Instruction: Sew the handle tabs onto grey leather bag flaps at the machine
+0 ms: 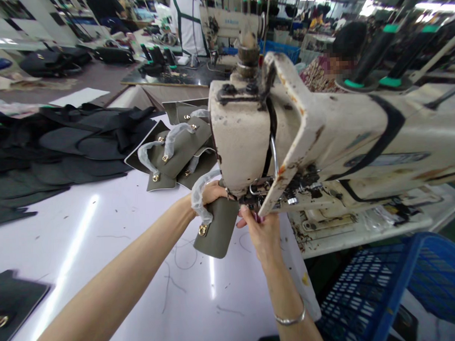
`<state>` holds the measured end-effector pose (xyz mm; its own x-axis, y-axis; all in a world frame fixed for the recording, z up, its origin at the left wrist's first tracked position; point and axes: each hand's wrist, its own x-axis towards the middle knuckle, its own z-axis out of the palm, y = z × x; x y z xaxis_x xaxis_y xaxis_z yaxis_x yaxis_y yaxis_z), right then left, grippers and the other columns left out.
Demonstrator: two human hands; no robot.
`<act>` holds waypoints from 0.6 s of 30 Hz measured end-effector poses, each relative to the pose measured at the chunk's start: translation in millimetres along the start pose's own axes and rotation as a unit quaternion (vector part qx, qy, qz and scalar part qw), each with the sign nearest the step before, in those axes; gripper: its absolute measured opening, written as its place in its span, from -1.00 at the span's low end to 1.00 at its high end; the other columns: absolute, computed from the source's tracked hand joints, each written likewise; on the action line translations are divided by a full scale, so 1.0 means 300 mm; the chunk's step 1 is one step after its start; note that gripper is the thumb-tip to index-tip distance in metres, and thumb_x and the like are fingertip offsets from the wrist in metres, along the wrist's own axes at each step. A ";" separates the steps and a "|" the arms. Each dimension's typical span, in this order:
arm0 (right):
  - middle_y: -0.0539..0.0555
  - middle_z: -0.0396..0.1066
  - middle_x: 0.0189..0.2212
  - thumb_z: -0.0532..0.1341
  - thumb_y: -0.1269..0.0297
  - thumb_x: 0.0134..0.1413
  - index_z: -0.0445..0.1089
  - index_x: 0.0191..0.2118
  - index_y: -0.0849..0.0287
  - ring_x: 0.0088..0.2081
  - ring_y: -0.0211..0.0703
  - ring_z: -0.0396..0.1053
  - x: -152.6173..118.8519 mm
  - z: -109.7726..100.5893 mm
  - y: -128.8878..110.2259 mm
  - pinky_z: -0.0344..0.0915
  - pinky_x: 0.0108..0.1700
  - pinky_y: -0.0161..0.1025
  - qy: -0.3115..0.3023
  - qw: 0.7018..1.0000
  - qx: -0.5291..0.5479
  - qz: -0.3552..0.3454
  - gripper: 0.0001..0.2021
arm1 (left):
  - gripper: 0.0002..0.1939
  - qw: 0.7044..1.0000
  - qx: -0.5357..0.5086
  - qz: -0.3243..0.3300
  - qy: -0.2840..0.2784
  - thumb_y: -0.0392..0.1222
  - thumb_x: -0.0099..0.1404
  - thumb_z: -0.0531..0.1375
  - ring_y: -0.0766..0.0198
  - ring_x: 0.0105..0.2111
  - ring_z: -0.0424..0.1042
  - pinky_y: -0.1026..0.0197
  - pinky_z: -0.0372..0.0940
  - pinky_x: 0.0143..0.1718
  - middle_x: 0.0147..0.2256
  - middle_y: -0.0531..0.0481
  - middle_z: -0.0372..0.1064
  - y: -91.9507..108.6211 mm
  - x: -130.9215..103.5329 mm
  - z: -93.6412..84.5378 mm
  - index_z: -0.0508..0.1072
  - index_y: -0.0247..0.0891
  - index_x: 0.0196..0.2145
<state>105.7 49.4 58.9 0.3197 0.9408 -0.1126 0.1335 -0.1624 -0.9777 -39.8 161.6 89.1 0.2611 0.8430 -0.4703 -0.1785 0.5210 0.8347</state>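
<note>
A grey-green bag panel (219,229) lies partly under the sewing machine's head (241,135). Its handle is wrapped in whitish film (199,197), and a gold-coloured fitting (202,230) joins the handle to the panel. My left hand (212,192) grips the panel's far side behind the wrapped handle, with its fingertips partly hidden by the machine. Close to the needle area, my right hand (265,231) has its fingers closed at the panel's right edge. Something small and pinkish (257,217) shows among those fingers, too hidden to name.
Several similar handled panels (184,147) are heaped behind my left hand. Dark cut pieces (80,141) lie in a pile on the left. Loose threads (167,282) are scattered over the white table (142,303). A blue plastic basket (366,290) stands at lower right. Co-workers sit beyond the machine.
</note>
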 end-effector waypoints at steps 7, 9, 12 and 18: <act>0.00 0.50 -0.53 0.40 0.09 0.04 0.54 -0.52 0.20 -0.45 -0.18 0.40 -0.015 0.038 0.038 0.29 -0.32 -0.28 0.012 0.993 0.116 0.006 -0.72 | -0.47 0.996 0.020 0.000 -0.085 -0.10 -0.21 0.56 -0.14 -0.35 0.60 -0.09 0.54 -0.32 -0.33 -0.20 0.61 -0.100 -0.046 -0.017 0.65 -0.23 -0.21; 0.01 0.52 -0.50 0.43 0.14 -0.03 0.56 -0.50 0.20 -0.42 -0.16 0.41 -0.012 0.039 0.040 0.32 -0.30 -0.26 0.013 0.984 0.175 0.020 -0.78 | -0.44 0.996 0.001 0.036 -0.082 -0.11 -0.13 0.55 -0.13 -0.25 0.61 -0.05 0.54 -0.20 -0.19 -0.24 0.61 -0.115 -0.071 -0.008 0.64 -0.26 -0.13; 0.02 0.52 -0.52 0.45 0.18 -0.09 0.57 -0.50 0.20 -0.43 -0.15 0.41 -0.009 0.023 0.032 0.34 -0.29 -0.24 0.011 0.982 0.189 0.027 -0.80 | -0.42 0.998 -0.004 0.051 -0.047 -0.15 -0.09 0.54 -0.09 -0.25 0.62 -0.01 0.56 -0.21 -0.13 -0.24 0.59 -0.121 -0.104 0.009 0.61 -0.28 -0.06; 0.09 0.59 -0.41 0.47 0.16 -0.13 0.62 -0.41 0.22 -0.33 -0.05 0.50 -0.001 0.005 0.024 0.43 -0.17 -0.14 0.008 0.980 0.199 0.029 -0.78 | -0.57 0.998 -0.006 0.054 -0.023 -0.14 -0.06 0.50 -0.02 -0.41 0.59 0.02 0.55 -0.36 -0.31 -0.20 0.60 -0.115 -0.121 0.043 0.63 -0.31 -0.20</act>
<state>105.0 48.4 51.6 0.3309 0.9284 -0.1694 -0.2600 -0.0828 -0.9620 -31.0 111.3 81.0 0.2833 0.8877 -0.3630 -0.2185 0.4283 0.8768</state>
